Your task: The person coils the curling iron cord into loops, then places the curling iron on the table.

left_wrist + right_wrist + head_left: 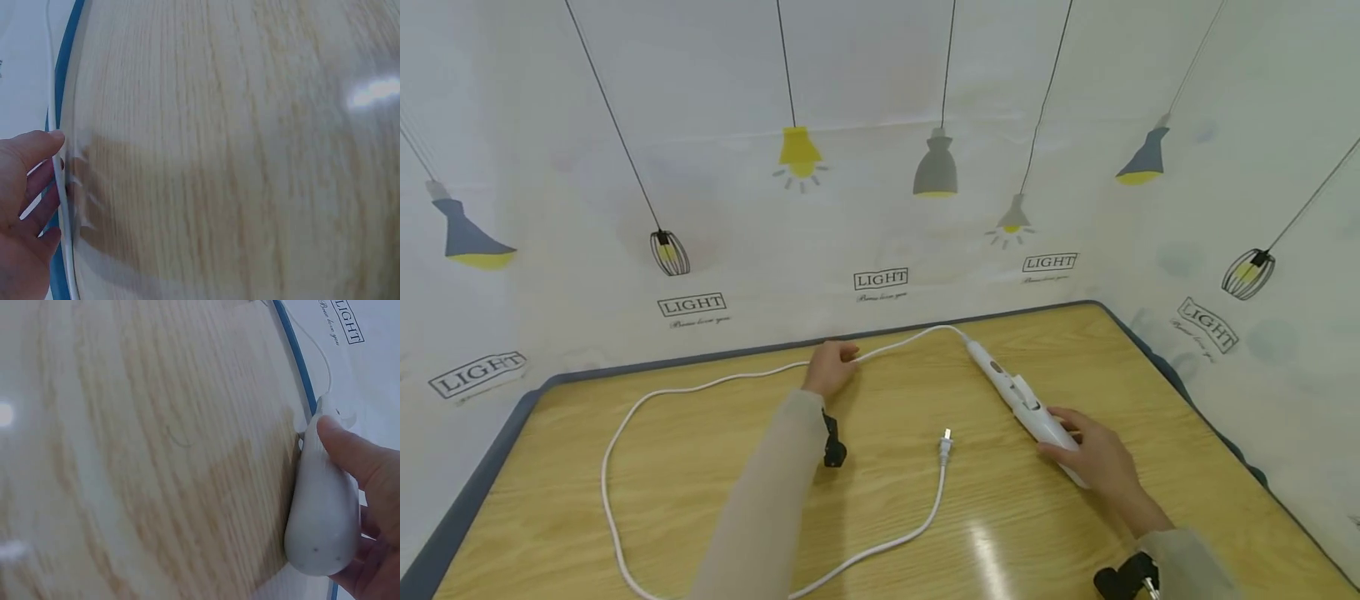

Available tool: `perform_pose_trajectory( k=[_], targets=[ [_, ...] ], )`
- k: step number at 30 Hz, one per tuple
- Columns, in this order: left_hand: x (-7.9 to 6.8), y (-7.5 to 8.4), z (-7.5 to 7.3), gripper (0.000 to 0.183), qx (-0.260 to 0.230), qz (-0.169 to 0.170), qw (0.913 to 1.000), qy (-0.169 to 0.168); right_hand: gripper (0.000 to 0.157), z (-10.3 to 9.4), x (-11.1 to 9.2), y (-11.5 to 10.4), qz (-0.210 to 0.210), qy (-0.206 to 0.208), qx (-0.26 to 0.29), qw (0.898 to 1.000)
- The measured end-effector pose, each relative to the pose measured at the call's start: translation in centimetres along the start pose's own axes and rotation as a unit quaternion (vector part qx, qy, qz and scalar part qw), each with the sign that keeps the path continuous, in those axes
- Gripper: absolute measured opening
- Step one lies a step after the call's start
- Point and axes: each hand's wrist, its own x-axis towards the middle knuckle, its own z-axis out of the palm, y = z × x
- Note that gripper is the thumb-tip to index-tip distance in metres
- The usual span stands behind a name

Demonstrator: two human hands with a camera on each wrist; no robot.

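In the head view, a long white hair curler (1000, 375) lies at a slant, its cord end pointing to the back edge. My right hand (1097, 458) grips its wide rounded end, thumb on one side and fingers on the other. The right wrist view shows that smooth white end of the curler (322, 519) between my thumb and fingers. Near the back edge, my left hand (831, 369) holds the white power cord (737, 377) loosely. In the left wrist view the cord (61, 187) runs between the thumb and the curled fingers.
The cord loops round the left side of the wood-grain table (700, 467) and passes under my left forearm. Its two-pin plug (945, 446) lies near the middle. A dark edging borders the table, and behind it hangs a white sheet (880, 217) printed with lamps.
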Motion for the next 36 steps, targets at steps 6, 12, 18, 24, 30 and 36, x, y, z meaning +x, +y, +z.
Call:
perform_pose_trajectory(
  k=[6,12,18,24,30,36],
  targets=[
    [-1.1,-0.7,-0.5,0.019,0.023,-0.004,0.9986,0.047,0.064,0.9,0.3,-1.5,0.011,-0.005,-0.008,1.0],
    [-1.8,-0.9,-0.7,0.014,0.009,-0.015,0.9975,0.068,0.059,1.8,0.5,-2.1,0.019,0.0,-0.017,1.0],
    [-1.8,-0.9,-1.0,0.014,0.006,0.002,0.9983,0.057,0.056,1.6,0.7,-2.0,0.024,0.007,-0.007,1.0],
    [-1.5,-0.8,-1.4,0.016,-0.013,0.025,0.9989,0.037,0.056,1.3,0.9,-1.5,0.032,0.01,0.005,0.999],
    [-1.7,0.5,-2.1,0.02,-0.067,0.008,0.9977,-0.004,0.054,0.8,1.0,-0.9,0.027,0.028,0.019,0.999],
    [-2.8,2.0,-2.7,0.023,-0.151,0.006,0.9881,-0.032,0.054,-0.4,1.5,-0.7,0.027,0.044,0.031,0.998]
  ],
)
